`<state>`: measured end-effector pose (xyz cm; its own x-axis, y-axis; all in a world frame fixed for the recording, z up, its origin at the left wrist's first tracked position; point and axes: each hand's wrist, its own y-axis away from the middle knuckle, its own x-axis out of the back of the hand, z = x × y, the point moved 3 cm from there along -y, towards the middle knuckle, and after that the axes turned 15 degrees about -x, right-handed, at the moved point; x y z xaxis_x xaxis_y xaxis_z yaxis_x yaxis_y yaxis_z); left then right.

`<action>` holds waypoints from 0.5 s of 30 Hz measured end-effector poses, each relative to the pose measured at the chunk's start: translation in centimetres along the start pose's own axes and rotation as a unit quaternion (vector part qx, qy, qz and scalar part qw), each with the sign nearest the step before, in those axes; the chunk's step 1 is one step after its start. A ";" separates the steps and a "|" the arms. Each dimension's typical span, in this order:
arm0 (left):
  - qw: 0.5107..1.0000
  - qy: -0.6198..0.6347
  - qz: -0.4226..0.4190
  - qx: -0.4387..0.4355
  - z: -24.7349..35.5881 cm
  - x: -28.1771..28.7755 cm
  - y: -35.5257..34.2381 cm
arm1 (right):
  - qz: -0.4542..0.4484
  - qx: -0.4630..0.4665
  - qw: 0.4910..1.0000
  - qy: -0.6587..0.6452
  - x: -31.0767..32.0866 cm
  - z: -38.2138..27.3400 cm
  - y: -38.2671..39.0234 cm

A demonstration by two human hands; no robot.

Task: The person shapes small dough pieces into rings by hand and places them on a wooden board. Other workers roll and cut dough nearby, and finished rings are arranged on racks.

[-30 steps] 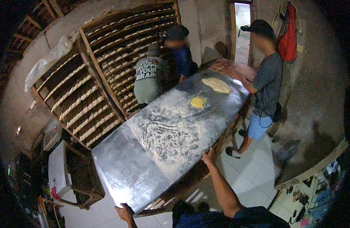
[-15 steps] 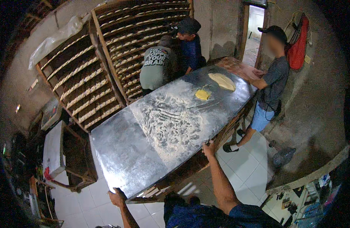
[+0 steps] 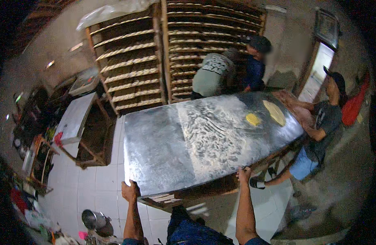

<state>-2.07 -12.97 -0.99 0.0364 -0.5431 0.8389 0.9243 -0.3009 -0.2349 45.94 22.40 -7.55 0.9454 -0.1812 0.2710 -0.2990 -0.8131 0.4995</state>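
Observation:
My left hand (image 3: 130, 190) is closed round the near left corner of a long metal-topped table (image 3: 155, 151). Farther right, my right hand (image 3: 244, 174) grips the table's near edge, with its fingers partly hidden at the rim. White flour (image 3: 214, 141) lies smeared across the middle of the top. Past it sit a small yellow lump (image 3: 252, 119), perhaps butter or margarine, and a flat, pale piece of dough (image 3: 274, 113).
Wooden racks (image 3: 165, 61) filled with rows of pale twisted dough stand behind the table. Two people (image 3: 213, 75) work there; another person (image 3: 327, 118) leans at the right end. A low metal-topped stand (image 3: 75, 116) is at left, a metal pot (image 3: 94, 219) on the tiled floor.
My view has turned left, so the table and racks appear farther right and a pot has come into sight. Both hands keep their hold on the table. The person at right leans more over its end.

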 end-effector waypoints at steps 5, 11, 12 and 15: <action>1.000 -0.013 -0.018 -0.003 0.1 -0.1 -0.3 | -0.024 -0.011 1.000 0.015 1.1 -0.8 0.3; 1.000 -0.009 0.013 -0.013 -1.1 -1.0 -0.3 | -0.023 -0.044 0.999 -0.020 0.4 -1.2 1.7; 1.000 -0.003 0.011 -0.013 -1.6 -1.0 -0.4 | -0.038 -0.054 0.998 -0.022 0.3 -1.4 1.9; 0.999 -0.006 0.033 -0.030 -1.5 -1.4 -0.2 | -0.021 -0.012 0.999 0.048 0.5 -1.5 0.6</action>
<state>-2.92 -13.34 -2.88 0.1006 -0.5540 0.8264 0.8955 -0.3116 -0.3179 46.00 22.64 -5.82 0.9406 -0.0919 0.3268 -0.2632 -0.8053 0.5312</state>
